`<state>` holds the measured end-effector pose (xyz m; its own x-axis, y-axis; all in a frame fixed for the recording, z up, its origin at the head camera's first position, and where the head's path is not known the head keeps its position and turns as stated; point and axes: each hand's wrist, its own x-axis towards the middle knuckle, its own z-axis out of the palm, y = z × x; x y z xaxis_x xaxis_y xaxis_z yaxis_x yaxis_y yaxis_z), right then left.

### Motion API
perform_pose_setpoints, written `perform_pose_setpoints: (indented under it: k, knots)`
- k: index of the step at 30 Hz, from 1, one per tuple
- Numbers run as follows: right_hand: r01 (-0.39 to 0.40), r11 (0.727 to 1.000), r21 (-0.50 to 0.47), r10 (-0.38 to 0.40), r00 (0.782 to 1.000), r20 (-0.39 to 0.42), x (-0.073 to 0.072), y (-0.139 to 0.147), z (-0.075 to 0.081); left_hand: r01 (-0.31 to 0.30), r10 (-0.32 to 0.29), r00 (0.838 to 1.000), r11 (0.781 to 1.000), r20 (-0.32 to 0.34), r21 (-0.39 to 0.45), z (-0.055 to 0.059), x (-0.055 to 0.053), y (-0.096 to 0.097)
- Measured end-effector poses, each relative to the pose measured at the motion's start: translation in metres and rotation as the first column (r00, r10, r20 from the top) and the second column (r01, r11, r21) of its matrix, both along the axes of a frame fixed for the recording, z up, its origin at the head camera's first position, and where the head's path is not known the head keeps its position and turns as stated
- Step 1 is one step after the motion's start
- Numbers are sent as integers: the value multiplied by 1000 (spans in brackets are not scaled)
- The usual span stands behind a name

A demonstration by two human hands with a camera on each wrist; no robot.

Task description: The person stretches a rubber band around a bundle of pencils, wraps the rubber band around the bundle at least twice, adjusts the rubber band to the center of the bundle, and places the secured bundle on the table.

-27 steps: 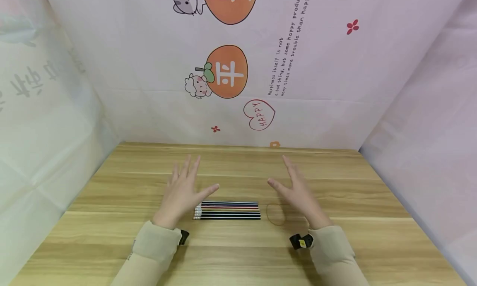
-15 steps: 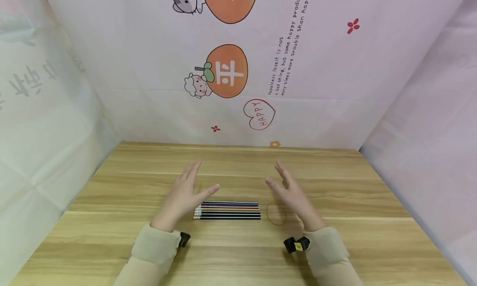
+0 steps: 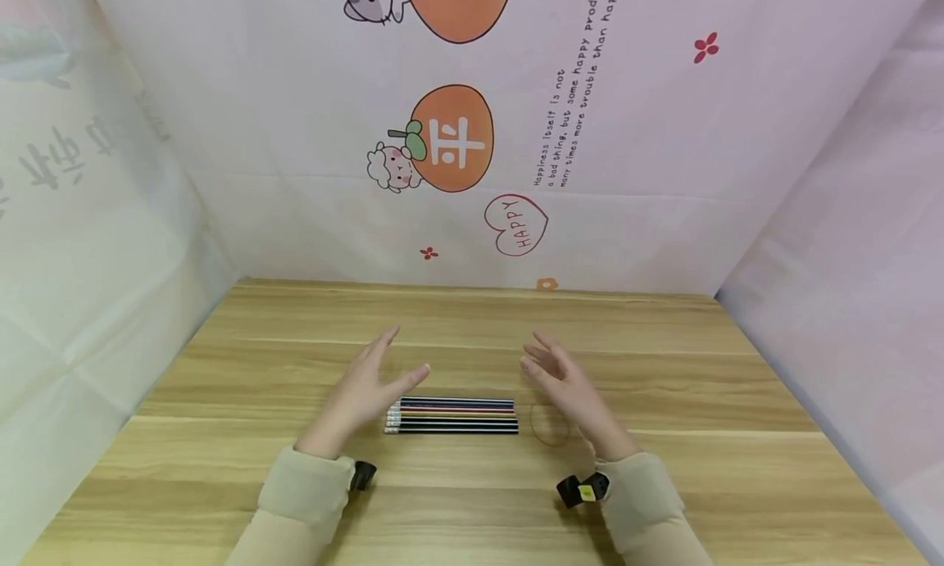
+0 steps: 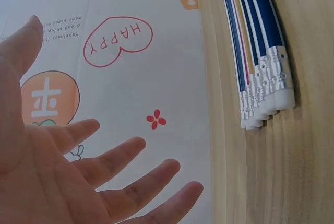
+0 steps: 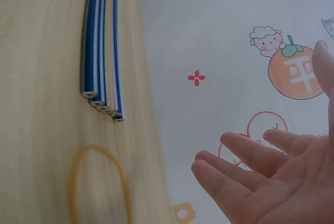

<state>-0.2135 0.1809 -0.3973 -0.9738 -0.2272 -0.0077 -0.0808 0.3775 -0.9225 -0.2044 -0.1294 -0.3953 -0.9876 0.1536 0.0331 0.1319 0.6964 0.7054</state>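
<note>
Several striped pencils [image 3: 456, 417] lie side by side on the wooden table, their white erasers [image 4: 284, 97] pointing left. Just right of their unsharpened ends lies a thin yellow rubber band [image 5: 73, 182], spread in a loop. My left hand [image 3: 359, 396] hovers above the table by the eraser ends, fingers spread and thumb apart, holding nothing. Over on the other side, my right hand [image 3: 578, 394] is held in the air near the rubber band, its fingers relaxed and slightly bent, touching nothing. Both palms face inward.
A pale printed cloth [image 3: 627, 222] rises behind the wooden table [image 3: 457, 517], and similar cloth hangs at the left and right sides. A black wrist camera [image 3: 583, 490] is strapped at the right sleeve, and another camera [image 3: 362, 476] at the left.
My right hand has moved a little inward to the left, its fingers bending slightly. The left hand's fingers have drawn closer together and lowered a bit. Pencils and rubber band stay put.
</note>
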Motion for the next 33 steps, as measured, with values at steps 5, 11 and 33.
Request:
perform_pose_setpoints:
  k: [5,11,33]
  knots:
    - [-17,1000,-9,17,999,31,2,-4,-4,4,-5,1000,999,12,35,-1,0,-4]
    - [-50,999,-1,50,998,35,3,-6,-6,28,-31,998,998,57,48,-4,-1,-5]
    - [-101,988,116,96,994,51,2,-14,-20,134,-126,984,989,124,-61,-13,0,-5]
